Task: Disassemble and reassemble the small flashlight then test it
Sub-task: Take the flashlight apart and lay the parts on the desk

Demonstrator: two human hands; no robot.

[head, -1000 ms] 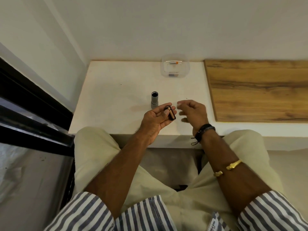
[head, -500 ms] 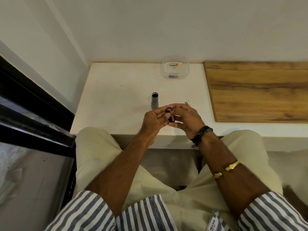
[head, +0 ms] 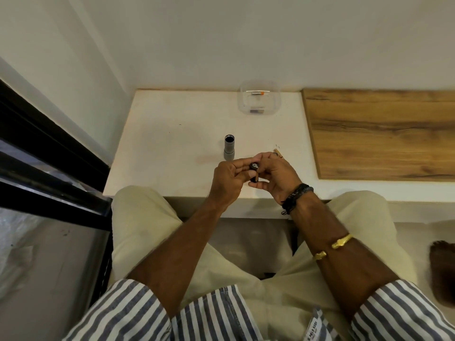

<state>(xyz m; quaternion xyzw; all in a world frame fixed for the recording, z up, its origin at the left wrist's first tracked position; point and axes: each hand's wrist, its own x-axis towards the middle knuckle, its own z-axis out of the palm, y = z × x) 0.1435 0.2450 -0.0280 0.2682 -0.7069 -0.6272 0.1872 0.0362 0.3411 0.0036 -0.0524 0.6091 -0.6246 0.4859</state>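
The grey flashlight body stands upright on the white table, its open dark end facing up. Just in front of it, both hands meet over the table's front edge. My left hand grips a small black cylindrical part, the battery holder, whose metal end shows at the top. My right hand closes on the same part from the right, fingertips touching it. The lower half of the part is hidden by my fingers.
A clear plastic container with small batteries sits at the table's back edge. A small tan object lies behind my right hand. A wooden board covers the surface to the right. A dark window frame runs along the left.
My right hand moved left from open beside the part and closed onto the black battery holder. My left hand kept hold of it and stayed near the table's front edge.
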